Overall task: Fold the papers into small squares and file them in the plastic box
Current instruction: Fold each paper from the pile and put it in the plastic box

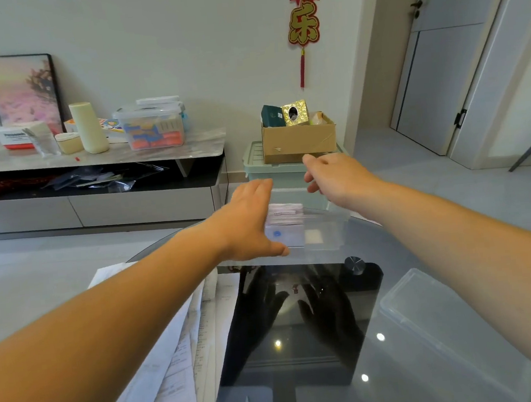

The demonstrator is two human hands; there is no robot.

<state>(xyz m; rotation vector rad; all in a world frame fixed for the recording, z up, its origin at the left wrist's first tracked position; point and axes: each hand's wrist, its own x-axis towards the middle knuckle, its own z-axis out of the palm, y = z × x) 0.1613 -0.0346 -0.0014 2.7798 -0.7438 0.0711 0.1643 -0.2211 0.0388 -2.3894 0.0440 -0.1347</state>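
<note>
A clear plastic box (324,231) stands at the far edge of the dark glass table (304,343), with folded white papers (284,221) upright inside its left part. My left hand (246,222) lies against the box's left end, fingers straight, thumb along its front lower edge. My right hand (336,174) hovers above the box's right far corner with relaxed, spread fingers and holds nothing. A stack of unfolded printed papers (175,355) lies on the table at the left, partly under my left forearm. The box's clear lid (447,322) rests at the right.
Beyond the table stands a green storage bin (256,166) with a cardboard box (299,141) on top. A low cabinet (91,156) along the wall carries containers and a framed picture. A grey door (446,70) is at the right.
</note>
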